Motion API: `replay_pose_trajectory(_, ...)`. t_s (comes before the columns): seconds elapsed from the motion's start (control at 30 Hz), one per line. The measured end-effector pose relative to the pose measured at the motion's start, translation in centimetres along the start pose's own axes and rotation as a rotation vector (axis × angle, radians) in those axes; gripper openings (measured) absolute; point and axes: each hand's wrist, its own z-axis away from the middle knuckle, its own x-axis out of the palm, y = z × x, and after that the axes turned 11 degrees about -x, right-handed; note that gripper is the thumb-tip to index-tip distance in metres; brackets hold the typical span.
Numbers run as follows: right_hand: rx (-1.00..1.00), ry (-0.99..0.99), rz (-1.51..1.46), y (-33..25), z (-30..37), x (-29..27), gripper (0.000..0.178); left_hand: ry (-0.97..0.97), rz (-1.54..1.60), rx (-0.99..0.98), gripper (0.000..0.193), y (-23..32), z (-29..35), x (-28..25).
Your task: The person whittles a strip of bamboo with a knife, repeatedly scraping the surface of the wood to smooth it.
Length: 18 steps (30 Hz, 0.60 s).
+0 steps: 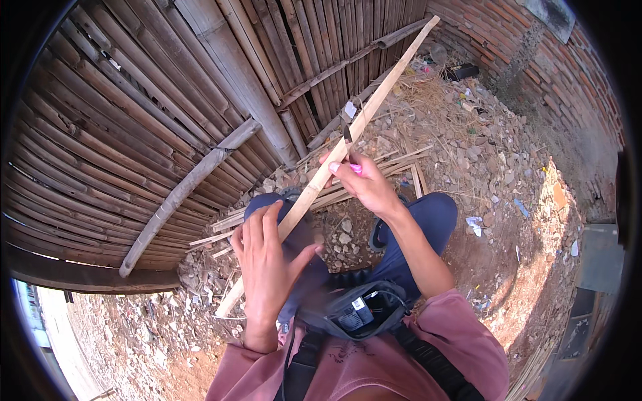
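A long pale bamboo strip (382, 88) slants across my lap, from the far right down to the near left. My right hand (366, 184) is closed around a small knife (347, 133) with a dark blade and a bit of pink at its handle. That blade lies against the strip, and the fingers also touch it. Over the strip's near part, my left hand (262, 250) has its fingers stretched and its thumb apart. Whether its palm touches the bamboo is hidden.
Several thin bamboo strips (401, 162) lie on the rubble ground beyond my knees. A bamboo slat wall (134, 120) stands at the left, a brick wall (568, 80) at the far right. An open dark pouch (361, 314) sits at my waist.
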Motion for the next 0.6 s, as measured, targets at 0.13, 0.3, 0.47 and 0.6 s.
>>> replay_pose_trajectory(0.13, 0.0, -0.044, -0.028, -1.6, 0.8, 1.3, 0.026, -0.163, 0.187, -0.077, 0.027, -0.8, -1.4, 2.3)
replay_pose_trajectory(0.3, -0.243, -0.155, 0.445, -1.2, 1.4, -0.7, 0.026, -0.32, 0.508, -0.159, 0.024, -1.2, -1.0, 3.0)
replay_pose_trajectory(0.47, -0.283, -0.093, 0.986, 0.3, 2.8, 1.2, 0.012, -0.298, 0.531, -0.193, 0.027, -0.2, -0.7, 3.7)
replay_pose_trajectory(0.6, -0.329, -0.003, 1.114, 0.6, 2.7, 2.6, 0.009, -0.346, 0.448, -0.188, 0.022, 0.4, -0.6, 3.7)
